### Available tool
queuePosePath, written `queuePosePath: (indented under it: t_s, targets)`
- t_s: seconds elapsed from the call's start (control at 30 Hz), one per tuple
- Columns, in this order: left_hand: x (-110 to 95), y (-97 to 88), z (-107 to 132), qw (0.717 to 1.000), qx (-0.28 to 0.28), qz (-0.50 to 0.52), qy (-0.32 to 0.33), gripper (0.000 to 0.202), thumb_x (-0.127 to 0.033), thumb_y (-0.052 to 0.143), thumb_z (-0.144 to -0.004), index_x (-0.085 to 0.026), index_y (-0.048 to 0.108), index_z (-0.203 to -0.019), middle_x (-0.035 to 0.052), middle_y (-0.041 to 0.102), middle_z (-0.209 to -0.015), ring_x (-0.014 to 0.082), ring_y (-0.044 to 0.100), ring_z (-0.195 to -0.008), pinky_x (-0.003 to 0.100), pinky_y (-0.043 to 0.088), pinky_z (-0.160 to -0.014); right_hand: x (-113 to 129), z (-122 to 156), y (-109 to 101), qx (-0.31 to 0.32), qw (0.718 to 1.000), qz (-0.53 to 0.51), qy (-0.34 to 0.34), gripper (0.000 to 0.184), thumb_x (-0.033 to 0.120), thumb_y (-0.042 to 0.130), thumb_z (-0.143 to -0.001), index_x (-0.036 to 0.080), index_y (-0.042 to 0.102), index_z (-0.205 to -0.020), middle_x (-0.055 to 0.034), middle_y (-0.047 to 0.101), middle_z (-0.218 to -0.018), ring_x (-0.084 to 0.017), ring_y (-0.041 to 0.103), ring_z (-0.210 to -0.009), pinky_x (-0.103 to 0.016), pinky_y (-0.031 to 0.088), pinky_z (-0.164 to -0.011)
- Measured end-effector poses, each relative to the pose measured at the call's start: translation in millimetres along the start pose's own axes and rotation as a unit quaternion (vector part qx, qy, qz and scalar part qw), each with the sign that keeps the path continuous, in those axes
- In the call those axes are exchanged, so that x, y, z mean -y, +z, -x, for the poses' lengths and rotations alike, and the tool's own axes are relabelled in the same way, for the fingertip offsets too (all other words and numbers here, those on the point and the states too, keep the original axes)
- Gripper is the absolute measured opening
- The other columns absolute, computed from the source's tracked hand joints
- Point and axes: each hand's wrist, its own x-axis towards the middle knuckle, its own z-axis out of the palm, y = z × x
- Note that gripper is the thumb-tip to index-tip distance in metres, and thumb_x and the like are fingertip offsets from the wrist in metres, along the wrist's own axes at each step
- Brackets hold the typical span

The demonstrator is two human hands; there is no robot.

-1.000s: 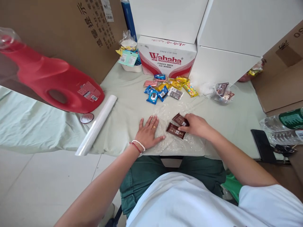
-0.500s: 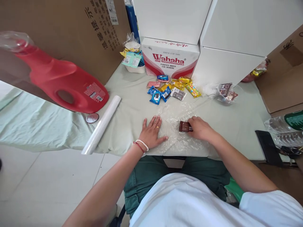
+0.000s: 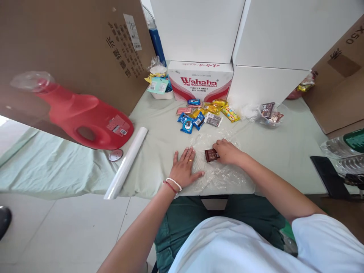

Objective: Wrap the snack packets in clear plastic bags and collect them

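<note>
My left hand lies flat and open on the left edge of a clear plastic sheet spread on the pale green table cloth. My right hand rests on the sheet with its fingers curled on brown chocolate packets, which lie stacked on the plastic. A pile of small snack packets in blue, yellow and pink lies further back, in front of a Wahaha carton.
A roll of clear film lies to the left, beside a big red jug and a round lid. A clear bag with cocoa packets sits at the right. White boxes, cardboard boxes and water bottles surround the table.
My right hand has brought the two brown packets together into one stack and slid them left towards the sheet's middle. My left hand has stayed flat. The view has shifted a little.
</note>
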Motion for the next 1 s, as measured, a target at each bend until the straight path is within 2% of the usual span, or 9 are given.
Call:
queuePosePath:
  t_s: [0.6,0.73,0.8,0.87,0.93,1.0]
  targets:
    - [1,0.7,0,1.000,-0.011,-0.004,0.000,0.100,-0.078,0.048,-0.091,-0.013,0.030,-0.165,0.0222,0.031,-0.169,0.0374,0.030,-0.158,0.066,0.012,-0.128,-3,15,2,-0.011,0.999,-0.021,0.023,0.036,0.021,0.066,-0.086,0.014,0.066,-0.121,-0.0185,0.065,-0.125,-0.034,0.058,-0.118,-0.042,0.048,-0.094]
    - [2,-0.4,1,1.000,-0.017,0.001,0.008,0.092,-0.073,0.047,-0.095,-0.016,0.031,-0.165,0.0211,0.033,-0.169,0.0365,0.031,-0.158,0.066,0.013,-0.128,-9,16,3,-0.004,0.999,-0.045,0.014,0.041,0.025,0.072,-0.085,0.014,0.065,-0.125,-0.0184,0.062,-0.128,-0.035,0.057,-0.119,-0.042,0.048,-0.096]
    - [2,-1.2,1,1.000,-0.017,0.007,0.004,0.080,-0.065,0.041,-0.100,-0.018,0.032,-0.164,0.0181,0.034,-0.169,0.0340,0.031,-0.158,0.067,0.014,-0.127,-15,22,6,-0.043,0.995,-0.088,0.010,0.048,0.030,0.074,-0.087,0.015,0.062,-0.131,-0.0173,0.059,-0.133,-0.033,0.056,-0.121,-0.041,0.047,-0.099]
    - [2,-1.8,0,1.000,-0.017,0.013,-0.010,0.066,-0.055,0.032,-0.106,-0.023,0.035,-0.163,0.0139,0.036,-0.169,0.0309,0.032,-0.158,0.067,0.016,-0.127,-22,35,14,-0.116,0.982,-0.149,-0.001,0.045,0.033,0.069,-0.093,0.017,0.060,-0.134,-0.0156,0.059,-0.133,-0.029,0.056,-0.122,-0.040,0.045,-0.103]
    - [1,-2.0,0,0.999,-0.018,0.015,-0.024,0.058,-0.047,0.029,-0.107,-0.027,0.039,-0.161,0.0108,0.037,-0.169,0.0290,0.034,-0.157,0.067,0.017,-0.126,-31,57,26,-0.189,0.959,-0.208,-0.032,0.035,0.035,0.059,-0.101,0.018,0.061,-0.132,-0.0142,0.062,-0.129,-0.027,0.057,-0.120,-0.040,0.045,-0.104]
    - [0,-2.0,0,0.999,-0.021,0.016,-0.031,0.056,-0.045,0.031,-0.107,-0.028,0.043,-0.159,0.0100,0.037,-0.169,0.0286,0.035,-0.157,0.067,0.017,-0.126,-39,85,45,-0.223,0.940,-0.246,-0.077,0.036,0.041,0.055,-0.104,0.018,0.062,-0.131,-0.0145,0.063,-0.128,-0.027,0.056,-0.121,-0.043,0.046,-0.106]
